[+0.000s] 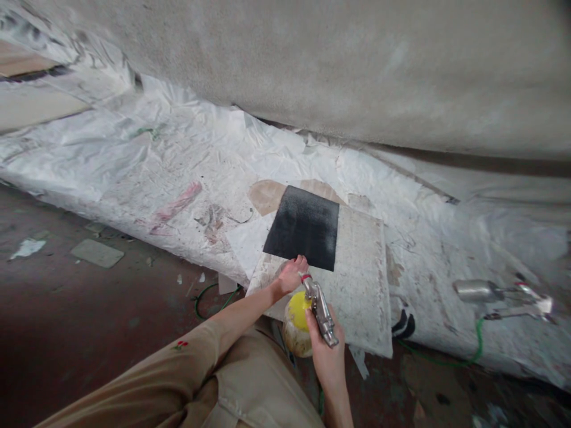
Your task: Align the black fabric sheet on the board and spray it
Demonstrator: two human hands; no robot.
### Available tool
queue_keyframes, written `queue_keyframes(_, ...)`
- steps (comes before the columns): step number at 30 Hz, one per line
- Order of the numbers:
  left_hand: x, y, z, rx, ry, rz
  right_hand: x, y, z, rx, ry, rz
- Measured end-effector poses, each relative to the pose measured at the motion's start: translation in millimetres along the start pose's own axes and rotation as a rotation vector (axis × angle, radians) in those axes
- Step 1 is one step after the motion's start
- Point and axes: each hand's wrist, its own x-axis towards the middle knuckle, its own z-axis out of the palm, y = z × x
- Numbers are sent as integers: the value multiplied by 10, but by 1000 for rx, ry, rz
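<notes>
My right hand (329, 351) is wrapped round the handle of a metal spray gun (320, 309) with a red ring near its nozzle. Close against the gun's left side is a rounded container with a bright yellow top (298, 310) and stained pale sides; how the two join is hidden. My left hand (292, 274) is closed at the near edge of a square black sheet (306, 229), its fingertips at that edge, just beyond the nozzle. The sheet lies flat on a whitish, paint-crusted board (359, 267), with a lighter, dusty patch on its surface.
A second spray gun (504, 299) with a silver cup and green hose (479, 342) lies at the right. White plastic sheeting (214, 148) covers the long surface. A grey wall-like covering (334, 65) rises behind. Scraps, including a flat pad (97, 252), lie on the reddish floor.
</notes>
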Motion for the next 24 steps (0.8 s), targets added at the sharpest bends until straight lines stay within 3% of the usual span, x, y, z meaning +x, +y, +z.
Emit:
queue_keyframes(15,47,8,33,106,0,16,-149,-3,-61,-29,1,17)
queue_keyframes(24,52,1,39,120,-3,10,-197,62,-36,-37,-82,4)
